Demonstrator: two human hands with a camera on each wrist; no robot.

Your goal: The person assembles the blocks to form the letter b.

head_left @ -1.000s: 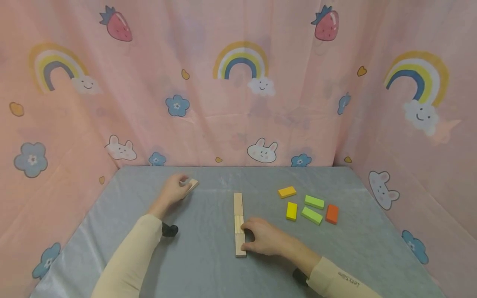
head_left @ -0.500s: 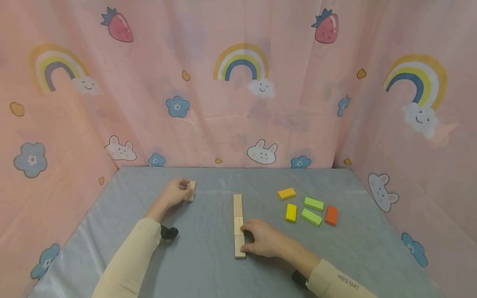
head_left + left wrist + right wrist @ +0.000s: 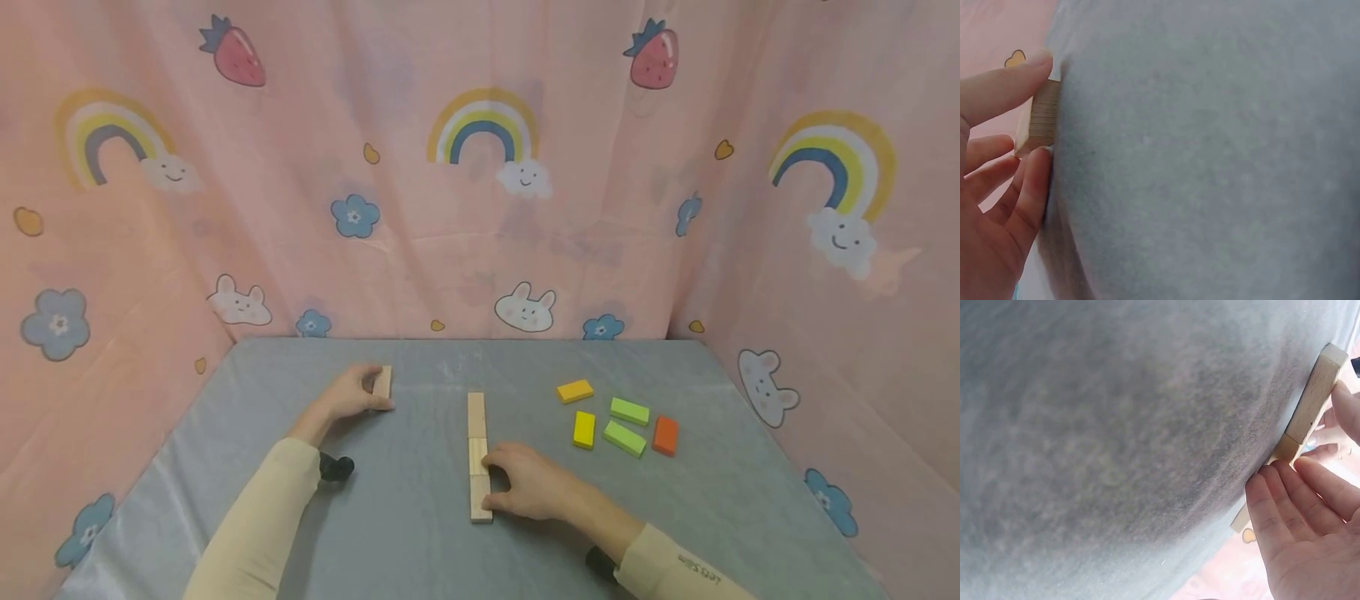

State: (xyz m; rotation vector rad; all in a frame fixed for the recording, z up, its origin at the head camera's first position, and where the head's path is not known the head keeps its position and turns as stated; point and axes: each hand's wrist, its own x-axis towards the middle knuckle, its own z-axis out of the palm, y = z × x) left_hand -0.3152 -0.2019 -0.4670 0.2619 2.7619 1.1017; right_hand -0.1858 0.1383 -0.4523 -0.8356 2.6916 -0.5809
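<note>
Three plain wooden blocks (image 3: 477, 415) lie end to end in a straight row on the grey cloth. Along the row's right side rests my right hand (image 3: 532, 483), with thumb and fingertips touching the near and middle blocks. In the right wrist view those fingers (image 3: 1272, 506) look fairly straight against the row (image 3: 1313, 397). To the left and farther back, my left hand (image 3: 348, 393) pinches another wooden block (image 3: 383, 383) by its two ends. The left wrist view has thumb and fingers at opposite ends of this block (image 3: 1044, 112), which sits at the cloth.
Right of the row lie an orange-yellow block (image 3: 575, 391), a yellow block (image 3: 583, 430), two green blocks (image 3: 628, 411) and a red-orange block (image 3: 665, 436). Pink printed curtains (image 3: 412, 275) enclose the grey cloth-covered table (image 3: 420, 533) at the back and sides.
My left hand has turned its block from a slant to nearly parallel with the row, and the thumb has moved to the block's near end. My right hand and the row stay put.
</note>
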